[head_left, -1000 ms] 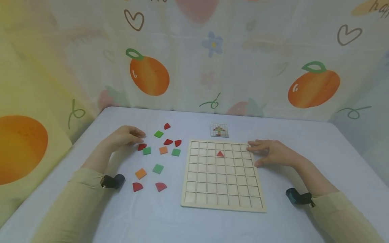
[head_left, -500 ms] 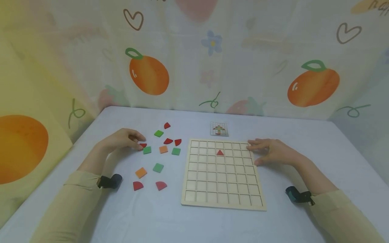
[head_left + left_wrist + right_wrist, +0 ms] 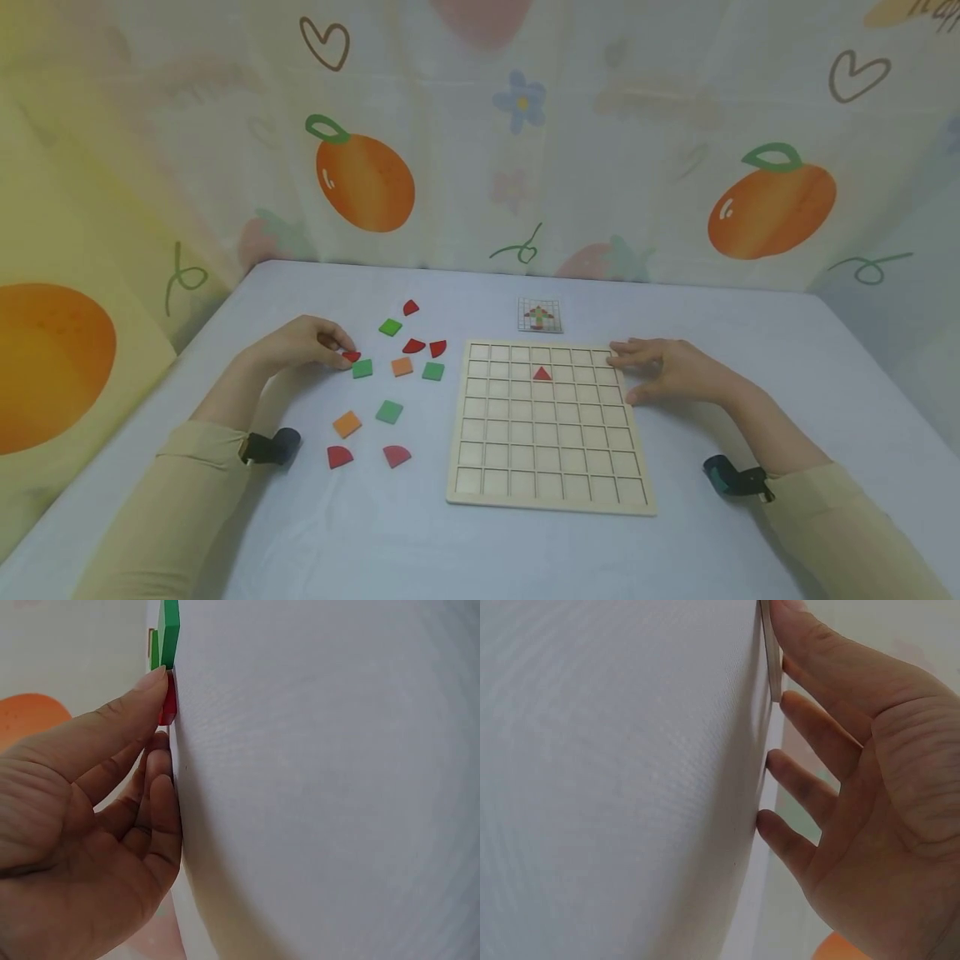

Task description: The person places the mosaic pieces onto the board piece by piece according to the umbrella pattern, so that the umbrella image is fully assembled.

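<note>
My left hand (image 3: pixel 300 343) is at the left of the loose pieces. Its thumb and forefinger pinch a red quarter-circle piece (image 3: pixel 351 357), partly covered by the fingers. In the left wrist view, that red piece (image 3: pixel 168 705) shows at the thumb tip, close to a green square piece (image 3: pixel 169 634). My right hand (image 3: pixel 686 371) rests at the upper right corner of a wooden grid board (image 3: pixel 551 510), fingers spread and nearly straight. In the right wrist view, the thumb lies on the board's edge (image 3: pixel 772 660). One red triangle piece (image 3: pixel 542 374) sits in an upper cell of the board.
Between left hand and board lie several red quarter-circles (image 3: pixel 397 456), green squares (image 3: pixel 389 412) and orange squares (image 3: pixel 347 424). A small pattern card (image 3: pixel 540 316) lies behind the board. A printed curtain (image 3: pixel 450 150) hangs beyond the white table (image 3: pixel 360 542).
My left hand has lowered slightly, and its thumb has moved to the near side of the red quarter-circle piece, which it now pinches. The right hand keeps its place at the board.
</note>
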The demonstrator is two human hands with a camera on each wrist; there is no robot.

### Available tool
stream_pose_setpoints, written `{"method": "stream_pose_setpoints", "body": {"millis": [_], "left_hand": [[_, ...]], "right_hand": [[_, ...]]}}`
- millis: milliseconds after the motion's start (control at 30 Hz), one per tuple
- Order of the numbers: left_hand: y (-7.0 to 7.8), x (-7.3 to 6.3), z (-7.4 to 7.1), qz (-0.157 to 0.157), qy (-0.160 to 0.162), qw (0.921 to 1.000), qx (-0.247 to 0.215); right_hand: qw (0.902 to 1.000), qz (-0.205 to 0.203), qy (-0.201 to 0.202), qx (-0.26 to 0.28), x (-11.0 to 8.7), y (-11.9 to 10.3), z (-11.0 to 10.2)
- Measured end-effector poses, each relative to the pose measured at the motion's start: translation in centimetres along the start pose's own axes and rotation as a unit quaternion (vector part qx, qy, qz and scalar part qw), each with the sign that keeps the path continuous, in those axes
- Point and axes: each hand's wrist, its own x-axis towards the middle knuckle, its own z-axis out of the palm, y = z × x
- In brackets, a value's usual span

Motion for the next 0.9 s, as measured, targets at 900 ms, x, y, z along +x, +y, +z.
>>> {"method": "stream_pose_setpoints", "body": {"millis": [900], "left_hand": [[-0.18,0.22,0.2,0.016,0.001,0.9999,-0.001]], "right_hand": [[1.0,-0.002,0.005,-0.006,0.03,-0.2,-0.01]]}}
